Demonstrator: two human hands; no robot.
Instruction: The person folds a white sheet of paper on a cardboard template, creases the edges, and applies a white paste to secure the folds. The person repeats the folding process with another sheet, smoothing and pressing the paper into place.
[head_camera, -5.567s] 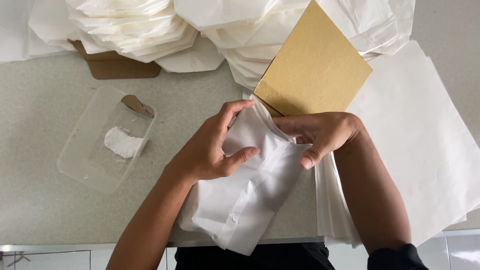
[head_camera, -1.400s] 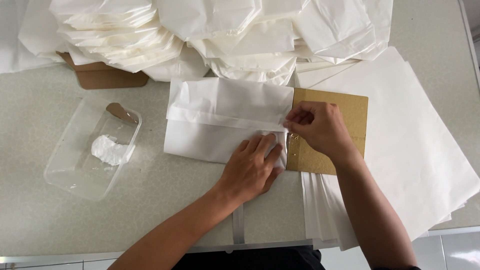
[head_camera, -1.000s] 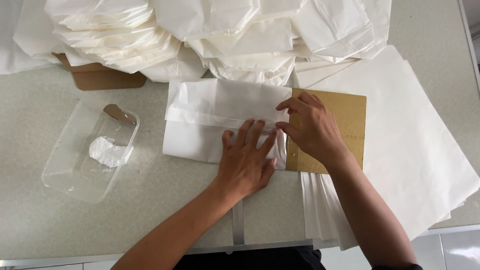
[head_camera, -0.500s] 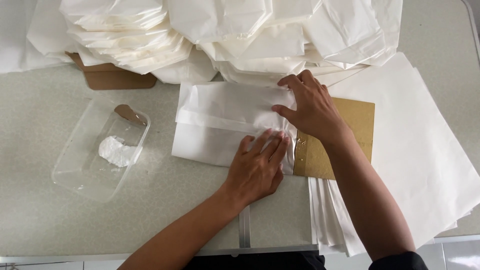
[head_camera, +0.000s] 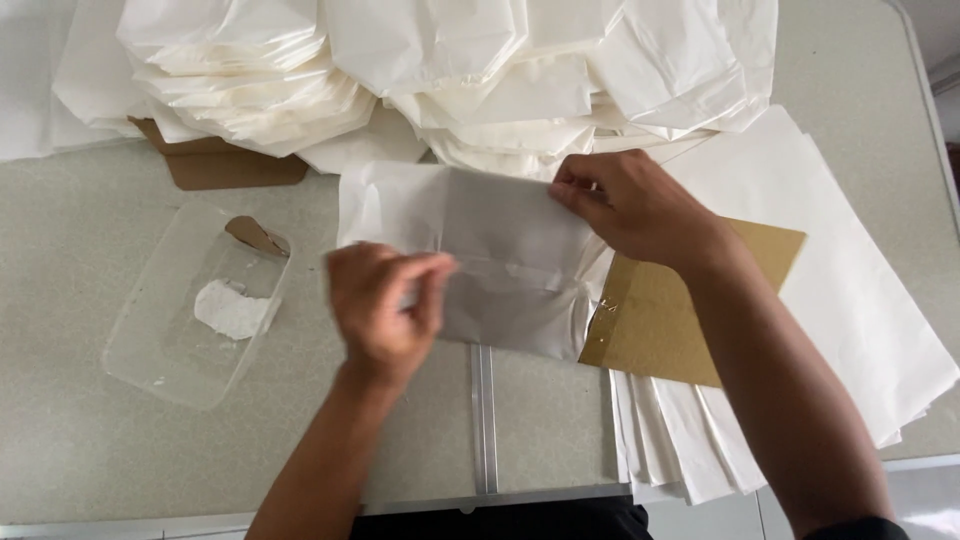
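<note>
The folded white paper bag (head_camera: 490, 265) is lifted just above the table (head_camera: 80, 450), in front of the heap of finished bags (head_camera: 450, 70). My right hand (head_camera: 635, 205) pinches its top right corner; my left hand (head_camera: 385, 305), blurred, grips its lower left edge. A brown cardboard sheet (head_camera: 690, 310) lies under its right end, on the stack of flat paper (head_camera: 860, 300). A clear plastic tub (head_camera: 195, 305) with white paste sits to the left.

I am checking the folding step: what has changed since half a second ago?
Both hands left off pressing: the left hand and right hand now pinch the folded white paper by its edges and lift it. The cardboard and plastic tray stayed put.
</note>
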